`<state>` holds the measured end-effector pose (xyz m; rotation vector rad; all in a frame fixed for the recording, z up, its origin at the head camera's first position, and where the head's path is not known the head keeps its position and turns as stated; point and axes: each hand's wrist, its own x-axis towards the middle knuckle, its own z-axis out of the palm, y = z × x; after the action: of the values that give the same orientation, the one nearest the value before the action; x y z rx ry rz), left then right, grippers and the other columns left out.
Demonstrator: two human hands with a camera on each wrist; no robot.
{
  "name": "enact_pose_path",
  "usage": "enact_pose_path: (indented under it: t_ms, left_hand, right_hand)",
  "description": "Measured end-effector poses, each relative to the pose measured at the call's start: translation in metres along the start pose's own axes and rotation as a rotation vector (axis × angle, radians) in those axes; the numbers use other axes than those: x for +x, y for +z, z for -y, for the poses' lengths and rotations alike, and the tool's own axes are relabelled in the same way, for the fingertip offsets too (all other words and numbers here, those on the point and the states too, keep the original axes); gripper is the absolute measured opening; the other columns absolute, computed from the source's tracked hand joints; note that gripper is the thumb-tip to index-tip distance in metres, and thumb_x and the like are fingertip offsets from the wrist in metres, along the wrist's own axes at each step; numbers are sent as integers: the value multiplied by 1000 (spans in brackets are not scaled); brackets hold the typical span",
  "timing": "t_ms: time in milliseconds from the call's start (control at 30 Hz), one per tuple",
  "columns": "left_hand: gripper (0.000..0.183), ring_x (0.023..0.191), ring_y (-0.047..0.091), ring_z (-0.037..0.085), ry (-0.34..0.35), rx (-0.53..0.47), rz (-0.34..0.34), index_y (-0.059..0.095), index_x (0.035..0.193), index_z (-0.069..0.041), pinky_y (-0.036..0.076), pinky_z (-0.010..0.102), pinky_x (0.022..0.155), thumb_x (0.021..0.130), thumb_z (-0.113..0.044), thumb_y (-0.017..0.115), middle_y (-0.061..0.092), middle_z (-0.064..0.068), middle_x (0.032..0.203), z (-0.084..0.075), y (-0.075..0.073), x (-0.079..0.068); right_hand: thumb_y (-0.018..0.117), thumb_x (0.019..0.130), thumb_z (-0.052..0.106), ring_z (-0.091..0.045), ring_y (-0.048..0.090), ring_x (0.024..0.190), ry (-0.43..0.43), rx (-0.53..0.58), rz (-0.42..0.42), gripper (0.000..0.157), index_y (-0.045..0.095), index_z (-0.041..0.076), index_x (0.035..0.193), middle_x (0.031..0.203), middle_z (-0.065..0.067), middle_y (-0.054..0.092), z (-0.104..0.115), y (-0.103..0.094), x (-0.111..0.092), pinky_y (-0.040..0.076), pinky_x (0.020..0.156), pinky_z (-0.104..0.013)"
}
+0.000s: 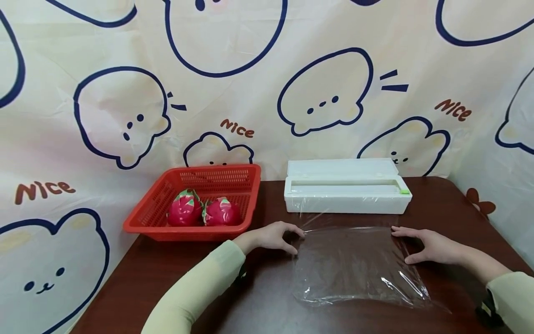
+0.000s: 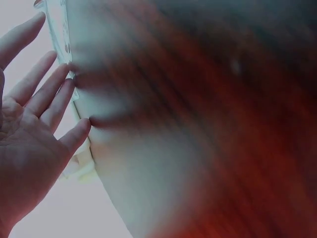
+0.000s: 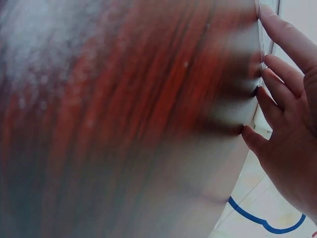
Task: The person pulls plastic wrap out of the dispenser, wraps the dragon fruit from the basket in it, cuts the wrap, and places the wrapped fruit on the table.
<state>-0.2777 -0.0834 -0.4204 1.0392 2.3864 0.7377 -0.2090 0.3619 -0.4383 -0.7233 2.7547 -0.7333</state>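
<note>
A sheet of clear plastic wrap [image 1: 354,269] lies spread on the dark tabletop, its front edge wrinkled and shiny. At its upper left corner my left hand [image 1: 278,236] touches the film and the table with its fingertips. The left wrist view shows the fingers of that hand [image 2: 39,124] spread and nearly straight. By the right edge of the film rests my right hand [image 1: 435,246]. In the right wrist view its fingertips meet the wood, the hand [image 3: 292,119] stretched out. Behind the sheet stands a white wrap dispenser box [image 1: 346,204] with a raised lid.
A red plastic basket [image 1: 143,227] at the back left holds two pink dragon fruits [image 1: 184,208]. A green piece [image 1: 404,191] sits at the right end of the dispenser. Patterned cloth [image 1: 258,93] hangs behind the table [image 1: 258,297].
</note>
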Motion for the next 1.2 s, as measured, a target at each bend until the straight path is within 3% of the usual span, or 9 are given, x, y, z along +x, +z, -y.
enact_pose_path:
  t_ms: [133,200,367,533,633,900,1067,1200]
  left_hand:
    - [42,106,52,10,7,-6,-5,65,123,-18,40,27,96,84,-22,78,62,-6,121,0,2,-2]
    - [40,102,52,11,10,-4,-2,65,123,-18,42,27,93,85,-22,77,62,-6,118,-1,1,-2]
    - [40,101,54,12,24,11,11,64,125,-16,43,27,92,87,-22,75,63,-5,115,-3,-1,-3]
    - [43,112,55,13,69,-1,-6,62,129,-12,42,30,99,89,-24,73,63,-2,123,-8,-4,-9]
    - [45,118,54,15,111,-24,-26,60,130,-11,42,34,101,89,-26,72,61,0,128,-14,-7,-17]
    - [45,120,53,22,148,-147,-111,60,130,-15,40,47,102,89,-27,72,61,-2,128,-25,-19,-51]
    - [44,113,57,13,144,-176,-198,61,129,-17,43,47,99,88,-28,73,62,-10,121,-30,-34,-72]
    - [45,110,58,8,136,-167,-274,60,129,-17,44,44,97,87,-28,73,63,-10,120,-31,-51,-86]
  right_hand:
    - [75,77,51,-17,42,127,29,-4,6,75,54,11,138,145,-17,45,0,1,0,43,91,-25]
    - [75,78,49,-27,43,128,23,-6,4,75,53,10,138,145,-18,44,0,1,0,43,91,-27]
    - [75,78,49,-32,43,127,24,-9,-4,74,54,10,137,145,-20,44,1,4,-2,43,90,-27]
    - [74,78,51,-19,43,128,24,-22,-13,74,54,12,137,145,-18,45,-1,4,-2,43,91,-27]
    - [75,78,49,-15,42,127,16,-27,-20,73,54,12,137,144,-19,45,-2,4,-1,43,90,-26]
    - [74,78,50,-32,42,128,39,-9,12,75,52,12,139,146,-18,43,-1,4,2,43,91,-30]
    - [74,77,52,-39,42,127,56,-9,20,78,51,11,140,147,-19,42,2,2,2,44,91,-36]
    - [76,77,50,-43,40,127,66,8,22,78,51,10,140,147,-20,41,3,0,2,44,91,-44]
